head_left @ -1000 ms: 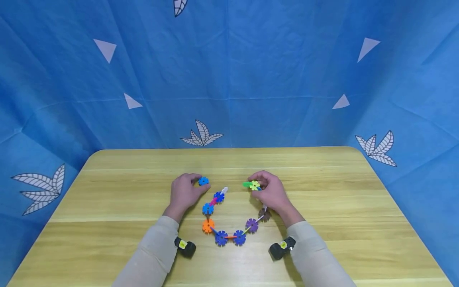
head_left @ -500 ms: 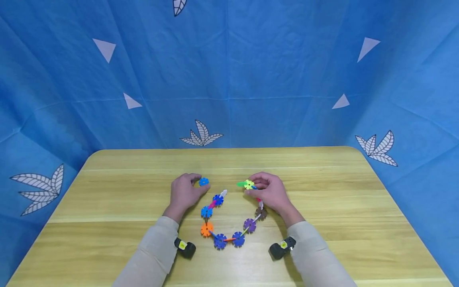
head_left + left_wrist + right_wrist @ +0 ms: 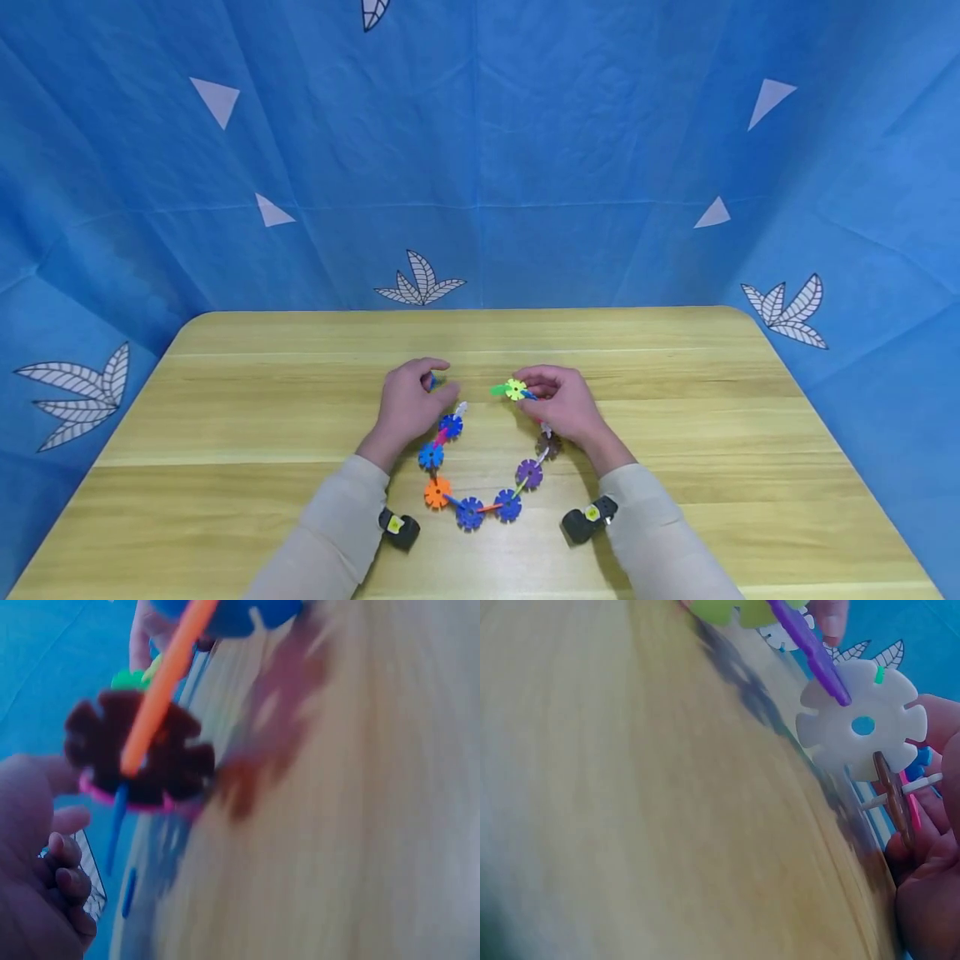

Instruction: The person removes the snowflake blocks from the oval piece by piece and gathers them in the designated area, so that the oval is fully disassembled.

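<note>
A chain of interlocking snowflake discs [image 3: 470, 514] curves in a U between the hands, its pieces blue, orange, purple, brown, white and pink. My right hand [image 3: 566, 400] pinches the chain's right end, near a yellow-green disc [image 3: 515, 390] and a green disc [image 3: 498, 390]. The left end finishes in a white disc [image 3: 461, 408]. Above that end is my left hand [image 3: 408, 404], thumb and fingers apart. A loose blue disc [image 3: 129, 892] lies flat on the table by it, mostly hidden by the hand in the head view. A white disc [image 3: 862, 720] looms large in the right wrist view.
The wood-grain table [image 3: 712, 400] has rounded far corners. A blue curtain [image 3: 480, 150] with leaf and triangle prints hangs behind and at both sides. Each wrist wears a small black camera [image 3: 401, 529].
My left hand leaves the blue disc and shifts right toward the chain's left end. My right hand brings its end slightly left. The chain's lower part slides a little nearer me.
</note>
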`<state>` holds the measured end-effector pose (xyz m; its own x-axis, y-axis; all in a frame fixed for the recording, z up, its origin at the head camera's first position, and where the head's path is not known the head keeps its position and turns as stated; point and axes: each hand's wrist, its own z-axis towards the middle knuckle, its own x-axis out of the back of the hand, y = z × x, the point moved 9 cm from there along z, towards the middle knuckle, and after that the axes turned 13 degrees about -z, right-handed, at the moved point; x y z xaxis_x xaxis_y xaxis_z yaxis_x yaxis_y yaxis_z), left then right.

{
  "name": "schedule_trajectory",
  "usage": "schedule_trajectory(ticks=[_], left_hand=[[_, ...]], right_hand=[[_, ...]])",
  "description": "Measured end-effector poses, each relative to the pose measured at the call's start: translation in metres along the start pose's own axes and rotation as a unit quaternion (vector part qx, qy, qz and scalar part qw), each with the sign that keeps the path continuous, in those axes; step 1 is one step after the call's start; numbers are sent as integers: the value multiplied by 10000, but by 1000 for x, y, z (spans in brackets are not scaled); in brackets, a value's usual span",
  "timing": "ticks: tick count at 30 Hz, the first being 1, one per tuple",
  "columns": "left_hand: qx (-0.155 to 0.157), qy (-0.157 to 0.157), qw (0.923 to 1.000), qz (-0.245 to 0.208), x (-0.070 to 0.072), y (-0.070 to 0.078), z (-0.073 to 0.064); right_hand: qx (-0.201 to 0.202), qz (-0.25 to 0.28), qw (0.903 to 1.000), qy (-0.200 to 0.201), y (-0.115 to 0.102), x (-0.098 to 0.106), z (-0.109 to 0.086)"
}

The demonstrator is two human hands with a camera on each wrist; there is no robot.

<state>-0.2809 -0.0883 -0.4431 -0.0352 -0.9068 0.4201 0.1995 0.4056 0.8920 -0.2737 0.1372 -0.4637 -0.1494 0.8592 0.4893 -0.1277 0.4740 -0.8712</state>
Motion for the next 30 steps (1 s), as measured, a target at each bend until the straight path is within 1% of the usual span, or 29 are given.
schedule_trajectory(ticks=[2,5,9,13,15,19,22,25,30], left_hand=[[-110,-142,9998,-51,-7,7,-1],[-324,-344,9989,2,-18,16,-1],[-667,-598,9959,95,-30,26,1],[-872,-774,9930,208,-38,33,2],[-916,-846,9919,258,-40,35,2],[-884,-958,9909,341,-44,37,3],[-833,-978,9911,345,-46,38,4],[-854,-990,9907,385,-48,39,5],[-924,-1062,9881,613,-52,40,5]], right_hand=[[-1,-18,10000,-23,-11,2,-4],[12,-27,10000,-15,-27,6,-10],[-28,-19,10000,35,-28,6,-10],[-34,-37,10000,48,-26,6,-9],[1,-16,10000,42,-27,5,-9],[109,10,9999,46,-30,4,-9],[170,10,9998,69,-32,5,-10],[243,32,9996,111,-34,5,-11],[281,28,9995,127,-33,5,-11]])
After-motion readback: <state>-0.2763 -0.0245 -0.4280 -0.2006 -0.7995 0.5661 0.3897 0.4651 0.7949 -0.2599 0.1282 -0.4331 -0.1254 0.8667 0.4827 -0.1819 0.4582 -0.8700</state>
